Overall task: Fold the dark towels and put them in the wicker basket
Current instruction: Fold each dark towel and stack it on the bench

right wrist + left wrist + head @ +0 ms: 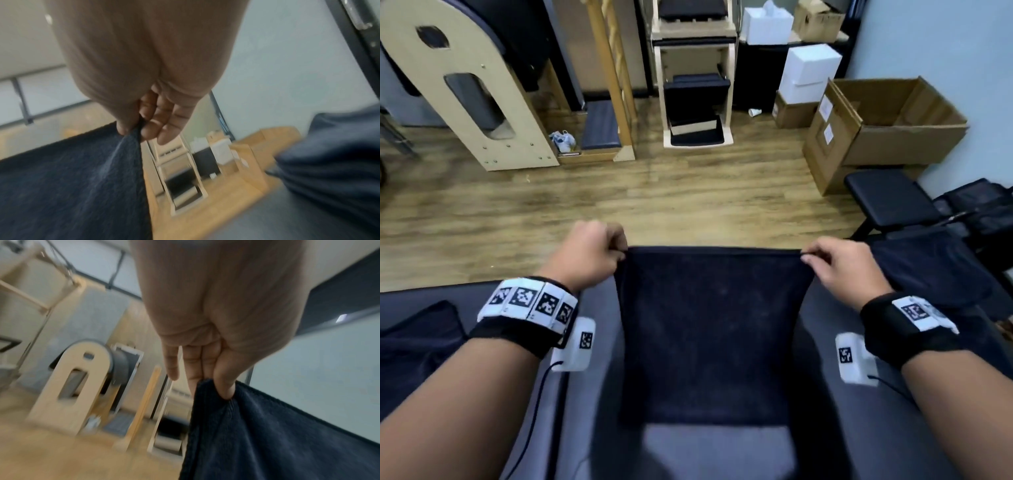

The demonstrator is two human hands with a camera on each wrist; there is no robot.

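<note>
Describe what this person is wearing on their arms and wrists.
Bare forearms, no sleeves. Each wrist carries a black strap: the left wristband and right wristband bear white tiles printed with black square codes. A white camera box with a thin dark cable hangs under each wrist.

Both bare forearms are reaching forward, each wrist wearing a black strap with white coded tags. The left hand and the right hand are each pinching cloth between thumb and curled fingers, knuckles up, level with one another.

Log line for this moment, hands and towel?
left hand: pinches towel corner | right hand: pinches other corner | towel: hanging spread | basket: not in view
</note>
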